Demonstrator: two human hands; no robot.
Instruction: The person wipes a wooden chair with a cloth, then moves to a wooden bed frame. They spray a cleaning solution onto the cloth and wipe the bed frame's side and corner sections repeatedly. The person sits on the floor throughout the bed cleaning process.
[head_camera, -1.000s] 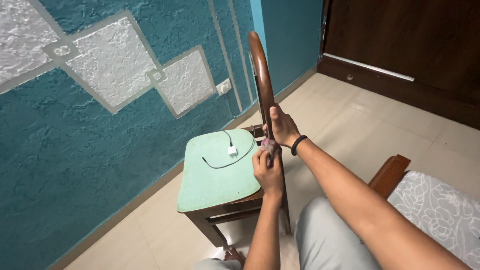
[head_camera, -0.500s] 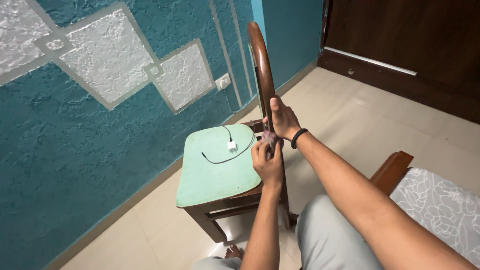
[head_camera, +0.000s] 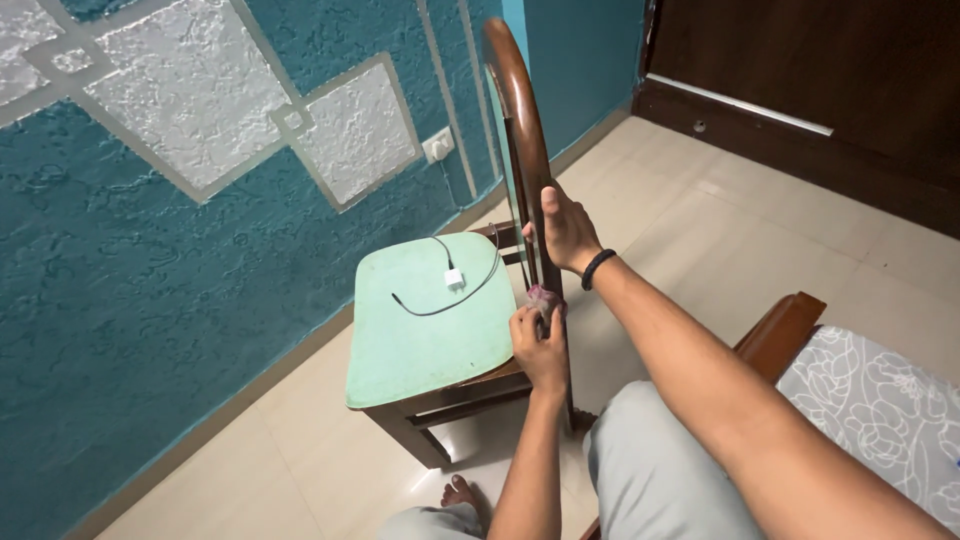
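Note:
A wooden chair with a pale green seat stands in front of me, its dark curved backrest rising edge-on. My right hand grips the backrest post about halfway up; a black band sits on that wrist. My left hand is closed on a small pinkish-grey cloth pressed against the lower part of the same post. On the seat lie a small white charger and its black cable.
A teal textured wall with white diamond panels runs along the left, with a white wall socket low down. A dark wooden door is at the back right. A floral cushioned seat with a wooden arm is at my right. The floor is beige tile.
My left hand with the cloth has slid down the backrest post. The view has shifted slightly, and my right hand keeps its grip on the post.

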